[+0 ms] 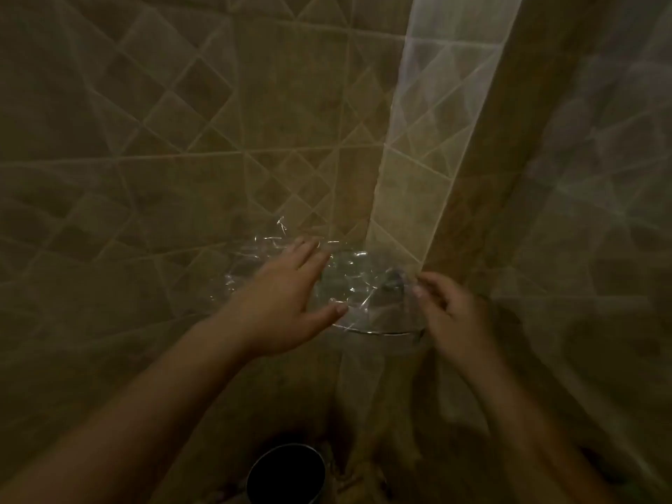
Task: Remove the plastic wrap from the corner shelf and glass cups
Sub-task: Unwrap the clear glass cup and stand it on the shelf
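A glass corner shelf (381,332) is fixed where two tiled walls meet, its curved front edge catching light. Crinkled clear plastic wrap (349,281) covers the shelf and spreads left along the wall. A glass cup (391,285) shows faintly under the wrap. My left hand (287,303) lies flat on the wrap at the shelf's left side, fingers spread. At the shelf's right edge my right hand (451,314) has its fingertips pinched together, apparently on the wrap. The scene is dim and blurred.
Beige tiled walls (182,140) with diagonal patterns close in on both sides of the corner. A dark round container (285,474) stands on the floor directly below the shelf, between my forearms.
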A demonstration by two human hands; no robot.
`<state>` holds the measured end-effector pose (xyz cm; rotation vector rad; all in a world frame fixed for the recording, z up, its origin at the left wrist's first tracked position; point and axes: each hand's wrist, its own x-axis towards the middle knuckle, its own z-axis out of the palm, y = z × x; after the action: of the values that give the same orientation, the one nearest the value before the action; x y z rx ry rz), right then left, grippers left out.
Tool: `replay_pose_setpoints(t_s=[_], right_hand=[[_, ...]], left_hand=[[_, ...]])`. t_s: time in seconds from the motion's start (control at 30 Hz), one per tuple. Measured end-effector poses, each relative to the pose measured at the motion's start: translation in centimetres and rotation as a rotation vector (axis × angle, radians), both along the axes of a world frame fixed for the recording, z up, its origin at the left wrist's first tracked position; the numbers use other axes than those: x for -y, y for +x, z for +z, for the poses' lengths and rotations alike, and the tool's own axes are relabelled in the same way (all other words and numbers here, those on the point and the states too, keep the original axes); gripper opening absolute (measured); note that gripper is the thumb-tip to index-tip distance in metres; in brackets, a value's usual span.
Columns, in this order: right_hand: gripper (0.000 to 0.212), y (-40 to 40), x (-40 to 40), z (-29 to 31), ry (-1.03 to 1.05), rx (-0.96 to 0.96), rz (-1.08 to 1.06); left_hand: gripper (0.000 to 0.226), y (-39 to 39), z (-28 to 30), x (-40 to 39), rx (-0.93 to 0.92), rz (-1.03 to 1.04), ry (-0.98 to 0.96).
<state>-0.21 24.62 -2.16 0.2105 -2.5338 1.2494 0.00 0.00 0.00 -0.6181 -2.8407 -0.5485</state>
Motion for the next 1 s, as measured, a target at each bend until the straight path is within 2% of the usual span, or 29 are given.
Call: replay_pose_setpoints(t_s=[0.07, 0.17, 0.3, 0.37, 0.43, 0.53, 0.57, 0.63, 0.7, 0.8, 1.0], right_hand=[[0.02, -0.8, 0.1, -0.3, -0.193, 0.08, -0.039], [0.024, -1.9, 0.5, -1.5, -0.26, 0.169, -0.049], [0.026, -2.2, 1.6, -2.1, -0.116, 0.213, 0.042], [0.017, -2.2, 1.8, -2.4, -0.005, 0.212, 0.02], [0.016, -2.1, 1.9, -2.4, 0.0, 0.255, -0.009], [0.031, -2.3, 2.1, -2.0, -0.313, 0.457, -0.059], [0.03, -2.5, 2.2, -1.8, -0.412, 0.518, -0.072], [0.022, -2.8, 2.1, -1.8, -0.484, 0.588, -0.084], [0.016, -2.9, 2.1, -1.9, -0.438, 0.584, -0.068], [0.017, -3.5, 2.5, -2.0, -0.337, 0.562, -0.02], [0.013, -4.6, 3.0, -0.9, -0.273, 0.59, 0.125]], left_hand=[[0.088, -0.6, -0.8, -0.4, -0.012, -0.071, 0.003], [0.087, -1.3, -2.5, -1.0, 0.004, -0.137, -0.054], [0.081, -2.6, -3.9, -0.7, 0.038, -0.165, -0.123], [0.08, -3.0, -4.7, -0.6, 0.035, -0.199, -0.136], [0.078, -3.4, -5.2, -0.5, 0.044, -0.222, -0.096], [0.075, -3.7, -5.9, 0.1, 0.054, -0.246, 0.015], [0.074, -3.7, -6.1, 0.2, 0.064, -0.249, 0.044], [0.073, -3.8, -6.5, 0.5, 0.067, -0.249, 0.058], [0.076, -3.8, -6.6, 0.6, 0.068, -0.237, 0.031], [0.082, -3.8, -6.4, 0.2, 0.062, -0.207, -0.043], [0.088, -3.8, -7.4, -0.2, 0.064, -0.181, -0.156]])
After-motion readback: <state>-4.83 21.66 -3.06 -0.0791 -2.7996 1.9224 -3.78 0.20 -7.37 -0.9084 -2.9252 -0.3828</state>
